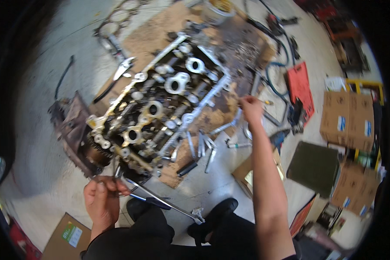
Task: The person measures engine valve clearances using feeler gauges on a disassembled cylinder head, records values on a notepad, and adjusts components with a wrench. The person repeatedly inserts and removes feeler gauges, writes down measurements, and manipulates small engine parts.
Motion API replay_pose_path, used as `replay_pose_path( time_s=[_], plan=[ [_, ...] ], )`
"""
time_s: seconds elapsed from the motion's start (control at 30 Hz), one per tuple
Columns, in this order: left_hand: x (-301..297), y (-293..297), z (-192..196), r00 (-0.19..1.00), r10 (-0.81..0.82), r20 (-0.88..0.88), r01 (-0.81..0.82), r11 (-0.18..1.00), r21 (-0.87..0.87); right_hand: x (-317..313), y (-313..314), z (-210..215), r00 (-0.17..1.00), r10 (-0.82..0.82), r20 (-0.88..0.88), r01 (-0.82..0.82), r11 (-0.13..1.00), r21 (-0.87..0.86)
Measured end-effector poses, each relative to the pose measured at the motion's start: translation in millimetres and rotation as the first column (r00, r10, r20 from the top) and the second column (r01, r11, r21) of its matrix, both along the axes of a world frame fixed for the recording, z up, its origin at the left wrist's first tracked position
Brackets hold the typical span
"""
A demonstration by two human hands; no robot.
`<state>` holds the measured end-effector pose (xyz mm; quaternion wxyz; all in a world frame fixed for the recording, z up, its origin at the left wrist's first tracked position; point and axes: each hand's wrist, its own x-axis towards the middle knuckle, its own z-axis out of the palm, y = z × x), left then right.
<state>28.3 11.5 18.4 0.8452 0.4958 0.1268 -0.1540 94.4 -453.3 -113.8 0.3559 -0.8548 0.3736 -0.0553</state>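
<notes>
Engine cylinder head worked on at floor level, both hands busy with small metal parts.

The cylinder head is laid on a sheet of cardboard on the floor, in front of the knees. The left hand is closed around a thin metal piece at the near corner of the head, beside a long wrench. The right hand is stretched out past the far side and is pinched on a small, thin item; what it is cannot be told. The head is judged heavy, stiff and oily, so it should be gripped at its solid outer edges, not at the loose caps. Spanners are scattered just beside it.
</notes>
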Motion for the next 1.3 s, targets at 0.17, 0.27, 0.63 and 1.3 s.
replay_pose_path(
  time_s=[0.17,0.27,0.63,1.3],
  plan=[
    [4.0,3.1,-9.2,0.998,-0.036,0.043,0.041,0.991,-0.126,18.6,64.4,150.9,0.903,0.237,0.36,-0.319,0.929,0.19],
    [6.2,4.4,-9.8,0.996,-0.065,0.058,0.074,0.981,-0.179,45.1,129.5,205.8,0.626,0.757,0.185,-0.759,0.647,-0.08],
    [0.2,22.7,-23.9,0.995,-0.103,0.003,0.101,0.966,-0.239,138.5,216.8,180.3,-0.097,0.923,-0.373,-0.986,-0.141,-0.092],
    [4.2,31.6,-29.9,0.997,-0.065,-0.032,0.052,0.948,-0.315,139.3,230.8,148.1,-0.209,0.812,-0.545,-0.94,-0.321,-0.118]
  ],
)
